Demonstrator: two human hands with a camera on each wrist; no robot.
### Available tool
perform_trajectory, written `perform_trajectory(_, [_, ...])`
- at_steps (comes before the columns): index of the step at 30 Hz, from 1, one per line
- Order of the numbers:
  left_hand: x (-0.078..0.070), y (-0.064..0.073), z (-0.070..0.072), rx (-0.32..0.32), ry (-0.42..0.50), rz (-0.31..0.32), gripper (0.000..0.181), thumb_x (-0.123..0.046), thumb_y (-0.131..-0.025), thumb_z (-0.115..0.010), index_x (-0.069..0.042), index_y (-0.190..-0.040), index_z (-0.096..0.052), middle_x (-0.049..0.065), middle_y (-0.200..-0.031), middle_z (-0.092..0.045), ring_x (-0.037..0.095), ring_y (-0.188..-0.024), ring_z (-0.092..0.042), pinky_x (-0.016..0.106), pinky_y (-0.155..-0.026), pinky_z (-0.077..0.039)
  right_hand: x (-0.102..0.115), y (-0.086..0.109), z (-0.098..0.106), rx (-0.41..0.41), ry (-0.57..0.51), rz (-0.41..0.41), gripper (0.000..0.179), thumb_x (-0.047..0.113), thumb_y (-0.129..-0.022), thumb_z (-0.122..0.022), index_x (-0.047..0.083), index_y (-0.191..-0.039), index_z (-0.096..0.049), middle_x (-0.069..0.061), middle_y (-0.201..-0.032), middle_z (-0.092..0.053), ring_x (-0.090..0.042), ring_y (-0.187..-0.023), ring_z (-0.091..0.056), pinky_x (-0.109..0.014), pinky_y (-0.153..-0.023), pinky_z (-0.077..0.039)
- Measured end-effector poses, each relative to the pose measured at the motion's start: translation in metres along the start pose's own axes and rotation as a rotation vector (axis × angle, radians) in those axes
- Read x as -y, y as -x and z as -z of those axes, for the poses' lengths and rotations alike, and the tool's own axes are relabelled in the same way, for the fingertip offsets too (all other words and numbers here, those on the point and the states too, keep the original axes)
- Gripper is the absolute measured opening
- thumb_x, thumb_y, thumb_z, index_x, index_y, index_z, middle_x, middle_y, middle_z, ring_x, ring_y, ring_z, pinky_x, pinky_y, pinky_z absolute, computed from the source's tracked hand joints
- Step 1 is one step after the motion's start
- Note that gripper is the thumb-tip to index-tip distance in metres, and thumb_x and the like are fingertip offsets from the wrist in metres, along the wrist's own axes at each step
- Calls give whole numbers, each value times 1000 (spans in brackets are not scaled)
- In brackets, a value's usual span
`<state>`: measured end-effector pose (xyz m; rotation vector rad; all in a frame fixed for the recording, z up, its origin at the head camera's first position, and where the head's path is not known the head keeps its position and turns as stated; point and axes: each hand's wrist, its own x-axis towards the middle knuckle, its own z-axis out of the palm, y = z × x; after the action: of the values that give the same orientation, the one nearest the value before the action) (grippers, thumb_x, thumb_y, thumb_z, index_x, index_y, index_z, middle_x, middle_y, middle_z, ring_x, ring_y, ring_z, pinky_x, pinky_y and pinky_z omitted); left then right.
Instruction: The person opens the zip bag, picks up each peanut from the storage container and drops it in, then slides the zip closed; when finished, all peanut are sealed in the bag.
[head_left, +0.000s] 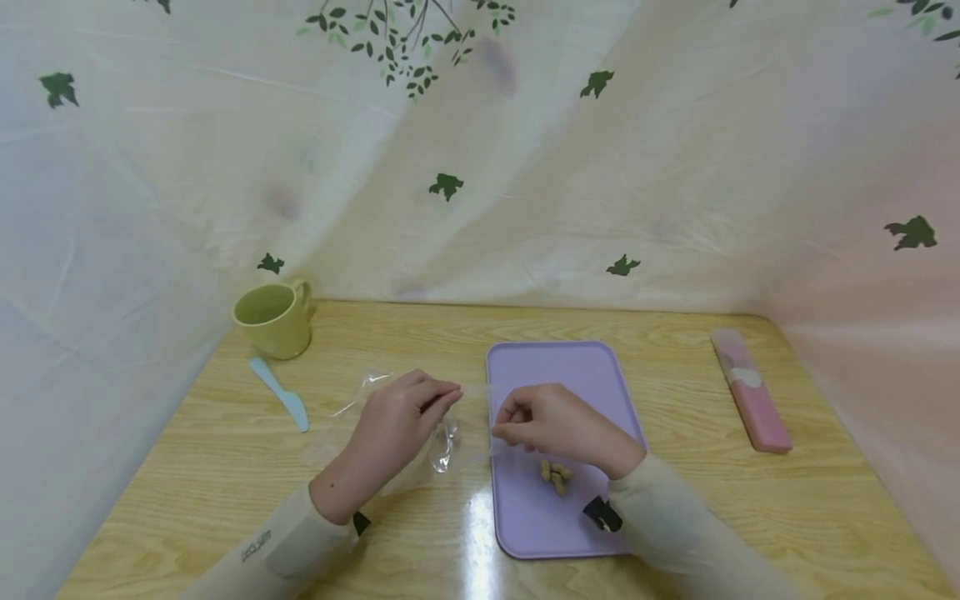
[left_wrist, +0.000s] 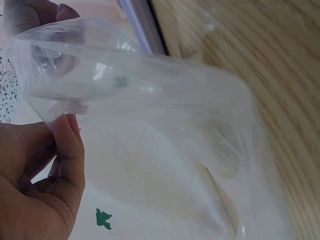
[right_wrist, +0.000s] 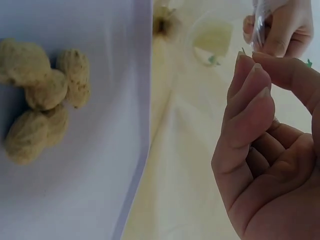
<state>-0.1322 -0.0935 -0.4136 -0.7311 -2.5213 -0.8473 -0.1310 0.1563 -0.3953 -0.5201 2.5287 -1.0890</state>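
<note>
A clear plastic bag [left_wrist: 170, 150] stretches between my two hands above the table. My left hand [head_left: 405, 417] pinches its edge between thumb and fingertips, left of the tray. Over the lilac tray [head_left: 555, 367], my right hand [head_left: 562, 425] has thumb and fingertips pressed together on the bag's opposite edge; only a thin sliver shows at the tips in the right wrist view. The bag's body hangs down, see-through and creased, below the left hand. Several unshelled peanuts [head_left: 557, 477] lie in a small heap on the tray, just under the right hand.
At the back left stands a green mug [head_left: 273, 321], with a light blue plastic knife [head_left: 281, 393] in front of it. A pink case [head_left: 753, 396] with a translucent end lies at the right. A printed cloth [head_left: 517, 233] hangs behind the wooden table.
</note>
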Motion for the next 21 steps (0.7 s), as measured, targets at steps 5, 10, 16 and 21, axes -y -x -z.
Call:
perform_trajectory(5, [0, 0, 0, -5, -4, -9, 11, -20, -97, -81, -11, -104, -84, -3, -84, -73, 5, -68, -57, 16, -59, -49, 3, -6, -7, -3, 18, 18, 12, 27, -100, -77, 15, -96, -77, -2, -82, -76, -10, -66, -65, -27, -58, -55])
perform_trajectory(10, [0, 0, -1, -8, -4, -13, 11, -19, -97, -81, -11, -104, -84, -2, -85, -73, 5, -69, -57, 16, -59, -49, 3, -6, -8, -7, 26, 28, 11, 24, -101, -75, 13, -100, -77, -6, -85, -77, -12, -66, -66, -26, -58, -56])
perform_trajectory(16, [0, 0, -1, -11, 2, -12, 11, -18, -97, -81, -10, -103, -84, -1, -85, -73, 5, -68, -58, 16, -59, -50, -1, 0, -4, -15, 29, 16, 16, 25, -104, -71, 11, -103, -78, -7, -88, -78, -15, -70, -68, -27, -61, -57])
perform_trajectory(21, [0, 1, -2, 3, 4, 9, 11, -18, -96, -81, -10, -103, -84, -2, -85, -73, 5, -69, -58, 16, -59, -50, -4, 9, 4, -31, 8, -6, 20, 27, -104, -70, 9, -104, -77, -8, -91, -78, -20, -73, -71, -28, -63, -59])
